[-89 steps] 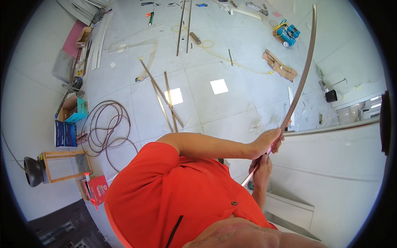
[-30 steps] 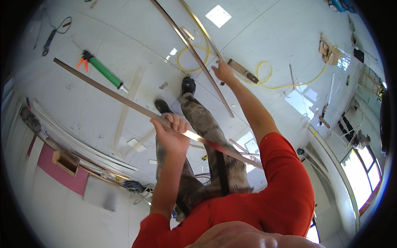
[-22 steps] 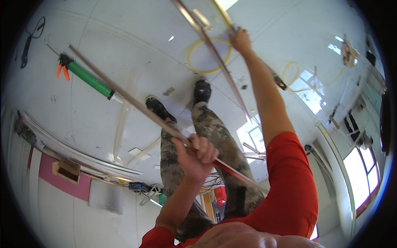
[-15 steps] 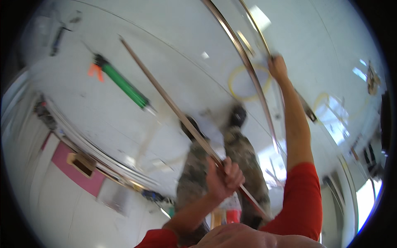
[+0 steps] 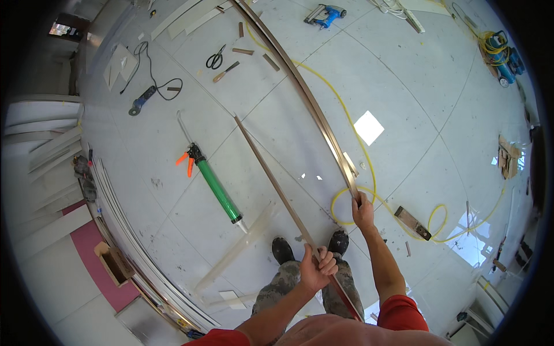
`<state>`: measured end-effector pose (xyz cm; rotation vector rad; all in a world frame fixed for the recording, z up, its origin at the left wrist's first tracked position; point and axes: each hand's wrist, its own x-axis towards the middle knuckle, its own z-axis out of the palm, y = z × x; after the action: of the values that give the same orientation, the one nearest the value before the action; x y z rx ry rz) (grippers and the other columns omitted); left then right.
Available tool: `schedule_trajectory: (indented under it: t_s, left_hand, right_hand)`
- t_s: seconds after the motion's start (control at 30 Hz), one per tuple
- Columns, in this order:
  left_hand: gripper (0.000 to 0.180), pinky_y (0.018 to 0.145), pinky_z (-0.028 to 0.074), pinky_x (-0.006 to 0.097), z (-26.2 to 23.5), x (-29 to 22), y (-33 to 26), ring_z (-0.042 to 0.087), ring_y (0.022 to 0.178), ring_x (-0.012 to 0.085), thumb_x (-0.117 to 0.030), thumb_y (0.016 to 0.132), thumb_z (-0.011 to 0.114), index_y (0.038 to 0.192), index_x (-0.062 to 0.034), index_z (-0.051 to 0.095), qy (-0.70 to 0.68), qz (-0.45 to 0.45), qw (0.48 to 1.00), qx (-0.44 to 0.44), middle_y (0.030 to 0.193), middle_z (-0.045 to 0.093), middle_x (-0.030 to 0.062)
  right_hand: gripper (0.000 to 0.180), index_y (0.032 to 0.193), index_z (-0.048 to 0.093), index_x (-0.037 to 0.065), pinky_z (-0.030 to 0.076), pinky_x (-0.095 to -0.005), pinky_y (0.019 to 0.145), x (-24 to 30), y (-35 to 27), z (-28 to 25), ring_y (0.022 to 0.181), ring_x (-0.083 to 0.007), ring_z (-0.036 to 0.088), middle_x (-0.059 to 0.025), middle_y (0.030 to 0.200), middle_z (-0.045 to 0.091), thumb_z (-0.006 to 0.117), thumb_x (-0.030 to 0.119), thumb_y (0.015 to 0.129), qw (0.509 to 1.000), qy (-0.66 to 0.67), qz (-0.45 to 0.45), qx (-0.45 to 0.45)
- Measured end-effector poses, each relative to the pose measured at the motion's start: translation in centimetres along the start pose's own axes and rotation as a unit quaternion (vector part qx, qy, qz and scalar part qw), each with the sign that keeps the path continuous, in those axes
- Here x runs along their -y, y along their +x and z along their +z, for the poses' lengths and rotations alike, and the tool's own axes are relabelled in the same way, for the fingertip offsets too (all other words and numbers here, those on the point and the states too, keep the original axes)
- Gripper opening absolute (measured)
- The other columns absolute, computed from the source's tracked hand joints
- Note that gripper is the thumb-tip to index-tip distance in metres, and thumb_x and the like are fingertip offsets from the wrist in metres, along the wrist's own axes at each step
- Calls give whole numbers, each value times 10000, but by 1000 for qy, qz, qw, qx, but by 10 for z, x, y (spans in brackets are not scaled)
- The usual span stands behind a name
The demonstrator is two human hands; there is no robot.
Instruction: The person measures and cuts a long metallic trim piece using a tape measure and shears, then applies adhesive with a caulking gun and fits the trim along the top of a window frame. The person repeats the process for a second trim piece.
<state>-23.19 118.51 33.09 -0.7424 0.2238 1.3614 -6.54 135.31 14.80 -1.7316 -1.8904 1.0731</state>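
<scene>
My left hand (image 5: 317,270) is closed around a slim bronze-brown trim strip (image 5: 277,190). That strip slants from close to my body out over the floor, and its lower part shows a reddish face. My right hand (image 5: 363,211) grips the near end of long, shiny bronze trim strips (image 5: 314,112), which run away toward the far edge of the view; how many lie together I cannot tell. On the floor to the left lies a green caulking gun (image 5: 216,187) with an orange handle and trigger, touched by neither hand.
Farther off lie a corded power tool (image 5: 142,101), scissors (image 5: 216,57) and a blue nail gun (image 5: 327,15). A yellow hose (image 5: 340,101) loops beside my right hand, near a flat tool (image 5: 412,223). Long white strips (image 5: 124,222) and a cardboard box (image 5: 113,262) line the left.
My right hand has come back toward me, from higher on a strip to the near end of the long strips. My left hand keeps its hold. The view has shifted and sharpened.
</scene>
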Motion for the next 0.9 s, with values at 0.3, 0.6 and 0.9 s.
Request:
schedule_trajectory:
  t_s: [0.3,0.6,0.9]
  left_hand:
    - [639,536,335,277,0,-28,-12,384,529,109,-680,1061,392,843,-98,539,-2,39,999,-3,636,378,-23]
    - [660,509,308,291,6,-60,-40,368,501,116,-714,1049,365,815,-118,527,-3,105,994,2,605,360,-20]
    - [695,494,319,303,6,-107,-92,357,477,125,-727,1057,282,842,-115,533,-35,202,979,10,609,373,-10]
  right_hand:
    - [244,1170,599,55,539,-524,722,-16,-11,56,844,-451,691,-213,906,705,680,182,978,998,-53,19,-11]
    - [376,1226,546,8,514,-560,887,-69,11,91,1062,-466,644,-250,1150,661,692,239,968,961,-261,94,22]
    - [444,1334,596,14,526,-466,990,50,4,209,1153,-402,631,-209,1258,632,736,202,957,967,-151,-116,169]
